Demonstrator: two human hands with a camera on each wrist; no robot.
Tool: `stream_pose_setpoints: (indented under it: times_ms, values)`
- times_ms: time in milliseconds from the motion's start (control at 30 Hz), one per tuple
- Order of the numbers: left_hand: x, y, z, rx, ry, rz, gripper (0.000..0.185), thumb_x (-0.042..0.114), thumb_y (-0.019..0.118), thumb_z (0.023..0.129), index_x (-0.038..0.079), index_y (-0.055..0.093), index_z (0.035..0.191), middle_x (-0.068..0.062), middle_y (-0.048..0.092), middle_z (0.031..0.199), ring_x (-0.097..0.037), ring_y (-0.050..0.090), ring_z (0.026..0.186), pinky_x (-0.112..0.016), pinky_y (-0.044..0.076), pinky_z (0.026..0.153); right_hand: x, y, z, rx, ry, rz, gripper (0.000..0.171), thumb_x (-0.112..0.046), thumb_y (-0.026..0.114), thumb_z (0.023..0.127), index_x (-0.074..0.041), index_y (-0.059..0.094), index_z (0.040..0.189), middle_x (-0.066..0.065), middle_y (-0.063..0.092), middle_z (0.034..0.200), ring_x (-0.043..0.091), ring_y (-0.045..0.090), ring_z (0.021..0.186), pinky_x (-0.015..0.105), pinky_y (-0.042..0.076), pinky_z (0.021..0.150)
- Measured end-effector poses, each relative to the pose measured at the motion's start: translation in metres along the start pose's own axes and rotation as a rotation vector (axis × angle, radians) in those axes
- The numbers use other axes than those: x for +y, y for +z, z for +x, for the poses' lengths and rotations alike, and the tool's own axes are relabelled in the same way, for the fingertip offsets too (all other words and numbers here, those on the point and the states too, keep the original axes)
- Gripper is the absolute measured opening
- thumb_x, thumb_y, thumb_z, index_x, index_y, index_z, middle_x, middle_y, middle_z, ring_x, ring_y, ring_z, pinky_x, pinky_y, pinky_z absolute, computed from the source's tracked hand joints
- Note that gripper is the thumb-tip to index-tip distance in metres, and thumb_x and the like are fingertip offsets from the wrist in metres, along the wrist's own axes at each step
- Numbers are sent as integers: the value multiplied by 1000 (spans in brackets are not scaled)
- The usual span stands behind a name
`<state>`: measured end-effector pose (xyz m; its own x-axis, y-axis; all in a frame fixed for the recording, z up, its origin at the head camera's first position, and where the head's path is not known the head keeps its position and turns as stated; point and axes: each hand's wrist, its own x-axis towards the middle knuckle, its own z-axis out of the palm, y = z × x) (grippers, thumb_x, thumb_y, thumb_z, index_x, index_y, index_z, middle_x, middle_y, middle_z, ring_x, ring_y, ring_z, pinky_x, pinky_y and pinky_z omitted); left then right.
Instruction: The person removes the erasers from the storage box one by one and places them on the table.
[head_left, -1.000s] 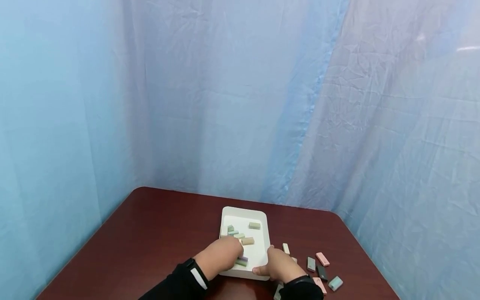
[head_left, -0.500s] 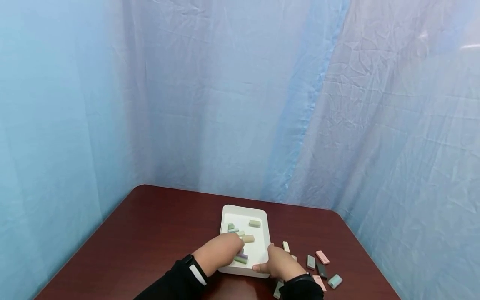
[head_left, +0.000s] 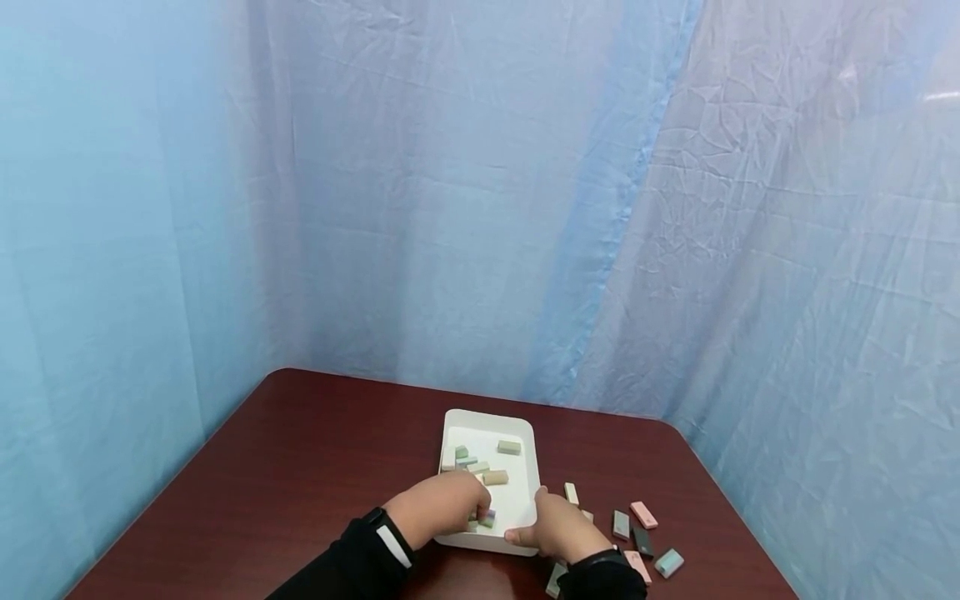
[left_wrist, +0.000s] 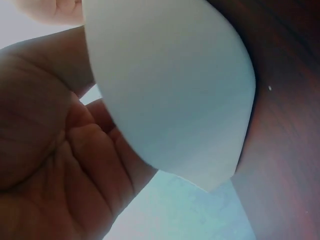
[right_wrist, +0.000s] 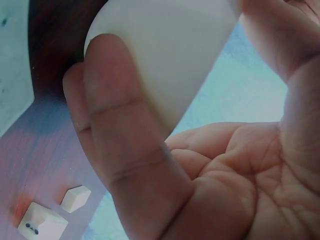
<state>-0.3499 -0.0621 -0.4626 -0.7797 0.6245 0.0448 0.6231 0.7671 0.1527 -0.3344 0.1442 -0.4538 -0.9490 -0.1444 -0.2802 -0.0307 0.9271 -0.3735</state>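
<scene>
I've got my left hand [head_left: 442, 510] curled over the near left corner of the white tray [head_left: 527, 467], fingers reaching down inside among the blocks; the left wrist view shows the palm wrapped against the tray's smooth, rounded corner [left_wrist: 170, 90], but whether the fingertips pinch a block I can't tell, they're hidden behind the knuckles. My right hand [head_left: 557, 527] clamps the near right corner, thumb laid flat along the outer wall and the fingers hooked over the rim, plain enough in the right wrist view [right_wrist: 150, 165]. The tray is a matte, rounded-corner rectangle sitting on the dark red, glossy desk [head_left: 300, 467], near the front edge. Inside it lie small pastel blocks [head_left: 496, 477], oblong with crisp edges, green, tan and lilac, a few half covered by my left hand. To the right, loose blocks on the desk [head_left: 643, 515] in pink, grey, dark and mint, some cut off by my right sleeve [head_left: 603, 579]. A wrinkled blue curtain [head_left: 480, 208] hangs behind.
</scene>
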Motion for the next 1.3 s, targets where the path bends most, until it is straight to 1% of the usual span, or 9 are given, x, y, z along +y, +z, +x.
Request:
stream_pose_setpoints:
  times_ms: [233, 400, 500, 633, 733, 800, 967, 1167, 1300]
  values:
    - [-6, -11, -4, 31, -17, 43, 24, 6, 90, 79, 26, 76, 82, 12, 72, 84, -4, 58, 75, -23, 51, 72, 0, -1, 2, 5, -3, -20, 96, -47, 87, 87, 17, 48, 148, 35, 63, 139, 48, 64, 128, 67, 47, 106]
    - [-25, -27, -8, 88, -60, -6, 11, 13, 85, 89, 22, 79, 88, 11, 73, 88, -7, 66, 83, -26, 55, 75, 0, -2, 2, 3, -3, -18, 100, -48, 86, 87, 17, 44, 151, 35, 63, 139, 49, 64, 127, 69, 45, 108]
    - [-42, -36, -11, 139, -128, -25, 6, 14, 81, 93, 19, 79, 90, 8, 74, 88, -9, 66, 82, -29, 56, 76, 0, -4, 1, 7, -13, 5, 99, -46, 87, 87, 18, 43, 150, 36, 62, 139, 48, 64, 127, 66, 48, 106]
    - [-64, -41, -19, 160, -292, -43, 6, 9, 77, 96, 14, 80, 95, 2, 75, 91, -14, 68, 84, -36, 58, 79, 1, -4, 1, 3, -20, 26, 98, -43, 87, 88, 18, 43, 150, 34, 67, 132, 44, 69, 117, 61, 52, 103]
    - [-78, -40, -27, 131, -397, -58, 12, 4, 73, 97, 14, 79, 93, 0, 74, 90, -16, 68, 84, -38, 59, 79, 1, -3, 1, -5, -13, 30, 99, -44, 87, 88, 18, 43, 150, 33, 67, 130, 43, 70, 115, 61, 52, 103]
    - [-86, -37, -32, 106, -435, -58, 18, 1, 71, 97, 14, 77, 87, 0, 72, 86, -15, 66, 79, -37, 57, 76, 1, -2, 1, -11, -5, 36, 99, -43, 87, 87, 18, 43, 151, 34, 66, 133, 45, 68, 119, 62, 51, 105]
    - [-97, -30, -41, 67, -483, -78, 26, -4, 66, 99, 12, 70, 79, -5, 66, 77, -14, 56, 69, -34, 48, 69, 0, 0, 0, -9, 8, 41, 96, -42, 88, 87, 17, 45, 150, 37, 59, 143, 51, 59, 133, 64, 48, 108]
    - [-103, -26, -49, 12, -549, -117, 21, -8, 64, 98, 8, 71, 86, -11, 70, 90, -18, 54, 75, -35, 45, 74, -1, 0, -1, -1, 3, 31, 95, -42, 89, 86, 17, 48, 147, 36, 62, 139, 48, 63, 127, 63, 50, 106]
    - [-106, -25, -52, -64, -600, -152, 20, -10, 68, 94, 7, 69, 83, -12, 70, 94, -20, 52, 76, -35, 44, 72, 0, 0, 0, 1, 6, 29, 95, -42, 89, 86, 16, 48, 148, 35, 61, 140, 49, 62, 129, 64, 49, 107]
